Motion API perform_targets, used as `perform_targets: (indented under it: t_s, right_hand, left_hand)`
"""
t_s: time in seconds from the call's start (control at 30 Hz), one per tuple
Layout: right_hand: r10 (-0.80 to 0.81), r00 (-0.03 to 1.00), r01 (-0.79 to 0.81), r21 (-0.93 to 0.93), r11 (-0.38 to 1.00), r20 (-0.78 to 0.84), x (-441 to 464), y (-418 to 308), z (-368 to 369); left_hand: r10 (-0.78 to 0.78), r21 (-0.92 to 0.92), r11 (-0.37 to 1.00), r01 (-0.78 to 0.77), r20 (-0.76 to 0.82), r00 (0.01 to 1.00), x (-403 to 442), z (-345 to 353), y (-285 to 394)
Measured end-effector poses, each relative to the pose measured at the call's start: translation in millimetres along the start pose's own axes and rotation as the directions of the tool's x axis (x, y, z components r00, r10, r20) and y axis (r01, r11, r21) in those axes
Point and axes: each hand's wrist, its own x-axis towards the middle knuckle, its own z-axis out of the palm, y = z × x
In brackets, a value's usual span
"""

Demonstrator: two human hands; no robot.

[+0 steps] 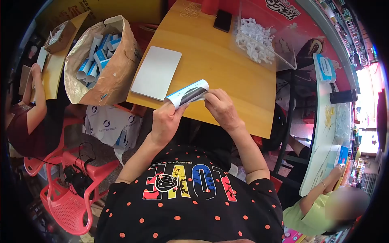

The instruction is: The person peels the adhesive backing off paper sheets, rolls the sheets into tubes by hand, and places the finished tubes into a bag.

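Above the front edge of the wooden table, a sheet of printed paper rolled into a tube (187, 94) lies between my two hands. It has a white, blue and dark picture on its outside. My left hand (165, 120) grips its left end, fingers wrapped beneath and thumb along the side. At the other end, my right hand (221, 108) pinches the paper's edge with thumb and fingers. Just beyond my left hand, a stack of white sheets (157, 73) lies flat on the table.
Left of the table stands a brown paper sack (115, 87) holding several rolled blue-and-white papers. A clear bin (285, 58) of white ties, a black phone (223, 21) and rubber bands (190, 10) are at the back. Red chairs (67, 206) stand left. Other people work on both sides.
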Motion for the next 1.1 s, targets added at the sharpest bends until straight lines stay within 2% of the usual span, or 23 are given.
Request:
perform_targets:
  t_s: [0.3,0.5,0.57,0.8,0.87,0.93,1.03,1.1]
  right_hand:
    - [0.035,0.999,-0.036,0.029,0.999,0.039,-0.1,1.5,7.5]
    - [0.04,0.999,-0.04,0.031,0.999,-0.001,-1.0,4.0,11.7]
    - [0.008,0.997,-0.002,0.075,0.997,-0.083,-0.6,4.6,12.7]
    - [0.033,0.995,-0.025,0.079,0.997,-0.095,-7.5,6.2,13.8]
    - [0.189,0.98,-0.174,0.201,0.964,-0.06,-7.1,5.0,11.4]
    - [0.377,0.926,-0.365,0.34,0.867,0.032,-1.9,1.1,-5.1]
    - [0.572,0.797,-0.555,0.613,0.562,0.197,-5.6,17.6,-13.2]
    - [0.58,0.78,-0.594,0.567,0.571,0.233,-2.2,19.7,-19.7]
  left_hand:
    - [0.038,-0.003,0.999,-0.038,-0.045,0.998,-1.5,1.3,-0.9]
    - [0.069,0.051,0.997,-0.065,-0.068,0.995,-3.0,2.0,-6.1]
    - [0.08,0.062,0.995,-0.076,-0.061,0.995,-3.9,2.4,-7.1]
    - [0.104,0.028,0.994,-0.102,-0.055,0.993,-4.2,2.9,-5.1]
    - [0.174,0.064,0.983,-0.17,-0.058,0.983,-4.2,1.0,-7.3]
    - [0.219,0.088,0.973,-0.214,-0.052,0.974,-2.7,-5.3,-8.2]
    - [0.277,0.123,0.954,-0.272,-0.026,0.96,-3.2,-13.2,-12.8]
    - [0.294,0.133,0.947,-0.291,-0.003,0.956,-1.2,-14.0,-12.8]
